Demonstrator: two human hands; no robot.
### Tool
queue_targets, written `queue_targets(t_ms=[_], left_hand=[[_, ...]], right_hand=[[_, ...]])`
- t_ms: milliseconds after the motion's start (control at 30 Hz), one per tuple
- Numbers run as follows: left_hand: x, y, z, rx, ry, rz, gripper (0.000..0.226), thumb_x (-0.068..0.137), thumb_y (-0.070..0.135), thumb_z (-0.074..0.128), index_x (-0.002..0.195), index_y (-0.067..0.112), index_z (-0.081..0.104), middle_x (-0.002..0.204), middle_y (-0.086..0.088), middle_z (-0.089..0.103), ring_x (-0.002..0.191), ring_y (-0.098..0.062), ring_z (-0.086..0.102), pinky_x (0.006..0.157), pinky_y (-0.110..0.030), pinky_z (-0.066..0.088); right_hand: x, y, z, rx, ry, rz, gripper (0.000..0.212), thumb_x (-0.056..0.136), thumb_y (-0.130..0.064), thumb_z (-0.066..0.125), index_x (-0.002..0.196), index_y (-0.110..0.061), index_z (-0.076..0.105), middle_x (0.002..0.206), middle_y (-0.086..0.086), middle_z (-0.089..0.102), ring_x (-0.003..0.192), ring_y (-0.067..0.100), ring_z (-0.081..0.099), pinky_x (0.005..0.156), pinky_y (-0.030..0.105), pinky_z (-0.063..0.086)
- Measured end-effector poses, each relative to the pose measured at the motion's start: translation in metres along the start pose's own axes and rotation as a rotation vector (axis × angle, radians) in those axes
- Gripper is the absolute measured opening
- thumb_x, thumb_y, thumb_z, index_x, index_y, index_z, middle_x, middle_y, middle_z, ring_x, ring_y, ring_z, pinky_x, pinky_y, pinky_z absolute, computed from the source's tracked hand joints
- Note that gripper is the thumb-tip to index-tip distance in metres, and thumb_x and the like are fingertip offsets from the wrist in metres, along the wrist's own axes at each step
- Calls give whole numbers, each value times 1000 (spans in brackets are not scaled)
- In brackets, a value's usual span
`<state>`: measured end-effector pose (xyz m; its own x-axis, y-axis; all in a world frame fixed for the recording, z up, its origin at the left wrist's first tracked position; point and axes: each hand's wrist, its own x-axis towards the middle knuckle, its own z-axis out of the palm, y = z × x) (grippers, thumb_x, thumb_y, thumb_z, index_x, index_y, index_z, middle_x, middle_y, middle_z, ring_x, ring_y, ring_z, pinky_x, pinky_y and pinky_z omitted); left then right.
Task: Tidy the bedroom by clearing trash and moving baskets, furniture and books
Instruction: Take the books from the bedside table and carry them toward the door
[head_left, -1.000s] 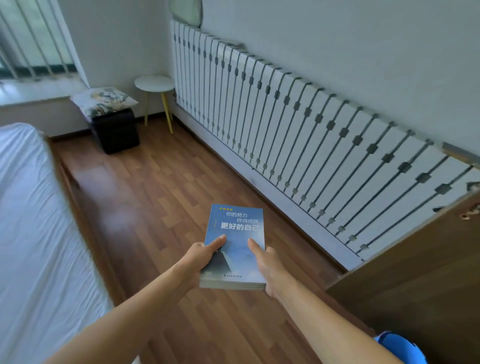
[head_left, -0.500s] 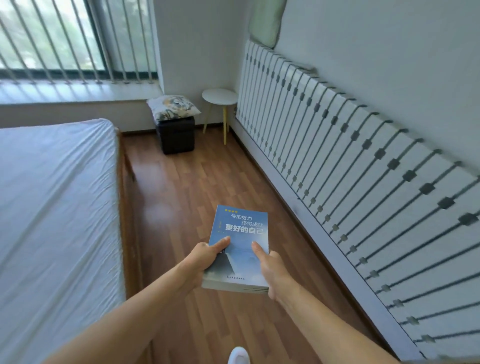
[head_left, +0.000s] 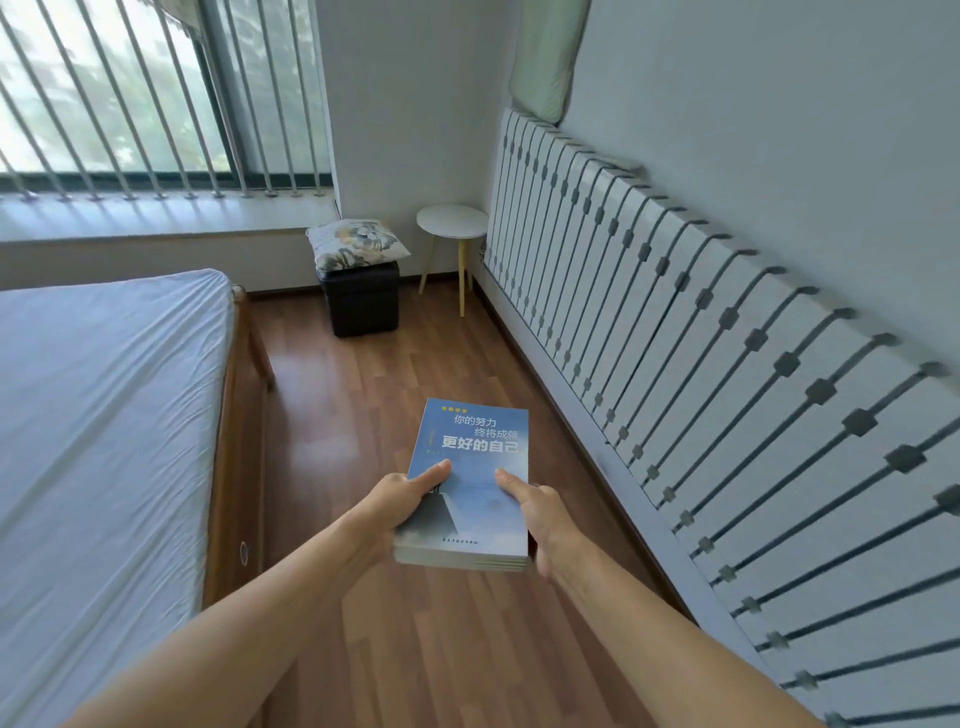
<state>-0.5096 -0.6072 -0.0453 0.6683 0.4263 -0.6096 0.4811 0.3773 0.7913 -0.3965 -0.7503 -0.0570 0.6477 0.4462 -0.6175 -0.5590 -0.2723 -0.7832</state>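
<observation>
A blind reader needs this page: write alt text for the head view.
The left hand and right hand hold a blue book flat above a wooden floor. A bed lies to the left, a slatted frame leans on the right wall, and a black ottoman and round table stand in the far corner.

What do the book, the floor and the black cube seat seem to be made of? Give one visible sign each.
The book looks like paper with a smooth printed cover: page edges show at its near end. The floor is wood or wood-look laminate, glossy: plank seams, grain, window glare. The seat is probably black faux leather: smooth, faintly shiny sides.
</observation>
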Motion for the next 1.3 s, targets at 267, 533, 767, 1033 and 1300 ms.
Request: queue_targets(t_ms=[267,533,767,1033,1300], left_hand=[[50,33,-22,-24,65,-15,43,84,42,67,99,2,70,88,-12,75,73,-26,72,65,-31,58],[136,89,-83,-3,62,-36,43,83,44,68,96,4,70,89,-11,75,79,-28,72,72,-34,58],[209,170,-154,17,13,-66,42,83,43,69,98,4,69,92,-13,75,85,-32,71,83,-43,57],[273,223,-208,-82,-14,-137,38,82,34,73,103,3,67,96,-17,74,87,-34,70,81,-47,57],[344,271,-245,-70,35,-171,42,74,33,79,100,3,68,94,-16,74,92,-36,70,87,-52,54]], right_hand=[[63,-26,27,0,-62,27,67,74,-36,79,123,-1,51,105,16,71,86,30,72,62,36,59],[148,-76,91,1,-51,10,53,79,-30,76,117,-1,54,105,16,70,88,30,71,65,37,59],[223,-136,161,5,-36,-4,64,70,-35,81,116,-1,54,103,16,71,89,31,72,80,48,58],[286,-173,219,15,-26,18,73,60,-41,81,116,-2,56,101,14,73,88,30,72,82,48,58],[361,-220,258,-21,-43,33,52,78,-32,76,115,-2,55,102,15,71,88,30,71,79,42,59]])
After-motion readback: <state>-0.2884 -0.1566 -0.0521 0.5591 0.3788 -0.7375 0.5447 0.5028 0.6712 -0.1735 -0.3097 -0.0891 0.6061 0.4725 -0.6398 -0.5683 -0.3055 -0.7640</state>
